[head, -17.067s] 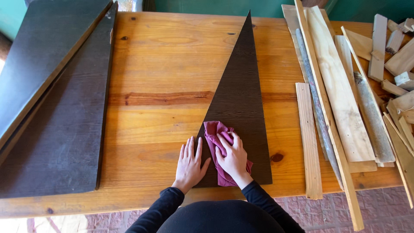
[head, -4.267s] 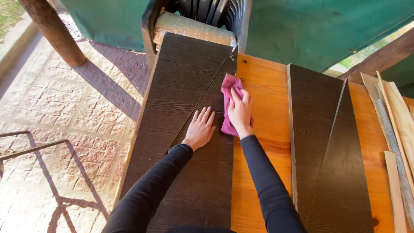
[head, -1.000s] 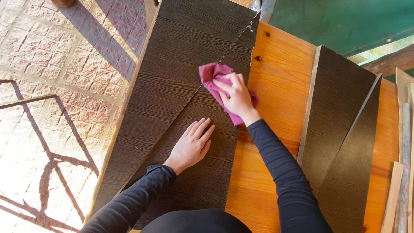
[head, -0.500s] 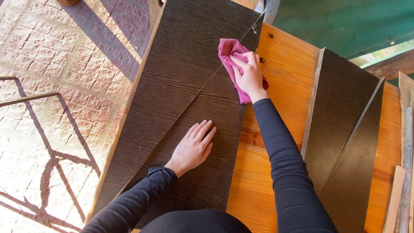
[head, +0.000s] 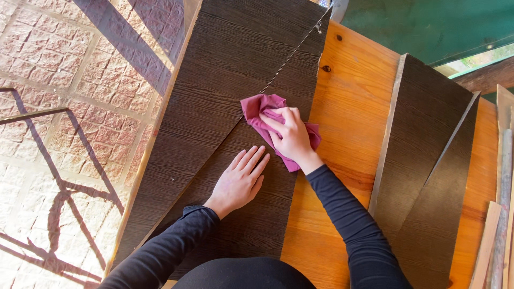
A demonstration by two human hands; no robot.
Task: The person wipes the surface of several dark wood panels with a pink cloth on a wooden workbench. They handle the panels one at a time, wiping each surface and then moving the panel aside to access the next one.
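A dark brown wood-grain triangular panel (head: 278, 96) lies on a larger dark panel (head: 225, 64) at the left end of an orange wooden table (head: 348, 107). My right hand (head: 292, 136) presses a crumpled magenta cloth (head: 257, 107) flat onto the triangular panel, fingers spread over the cloth. My left hand (head: 241, 179) lies palm down on the same panel just below and left of the cloth, fingers together and pointing up-right. Both arms wear black sleeves.
Two more dark triangular panels (head: 423, 160) lie on the table to the right. Pale wood strips (head: 495, 235) line the far right edge. A brick-paved floor (head: 64, 134) with a thin metal frame (head: 48, 160) lies left of the table. A green wall (head: 428, 27) stands behind.
My right hand has dragged the cloth back down and left along the panel from its upper edge. My left hand stays flat in about the same place.
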